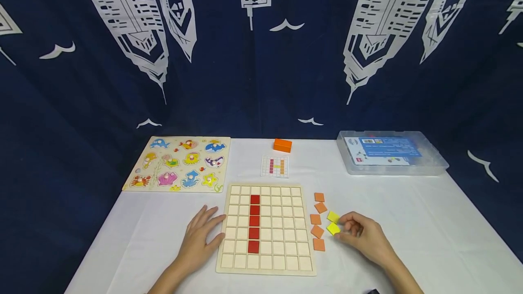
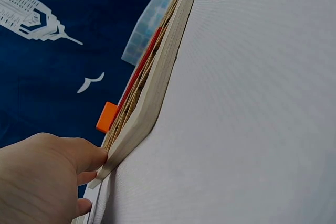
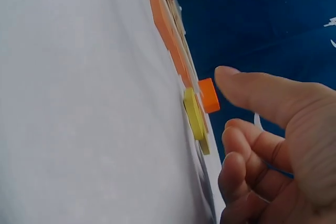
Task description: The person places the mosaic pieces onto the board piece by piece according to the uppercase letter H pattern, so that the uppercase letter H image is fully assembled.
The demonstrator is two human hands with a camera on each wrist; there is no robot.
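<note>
Left hand (image 1: 199, 239), fingers relaxed, touches the grid board (image 1: 278, 234) at its right; right hand (image 1: 365, 236), loosely curled, unclasped, is just beside 2 yellow tiles (image 1: 333, 228).

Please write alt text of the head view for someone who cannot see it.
A person's right hand is close to two yellow tiles, beside five orange tiles, while the left hand touches a grid board with five red tiles in one column. Farther back are an animal puzzle, a pattern card, an orange block and a plastic box.

Head view high, wrist views close
</note>
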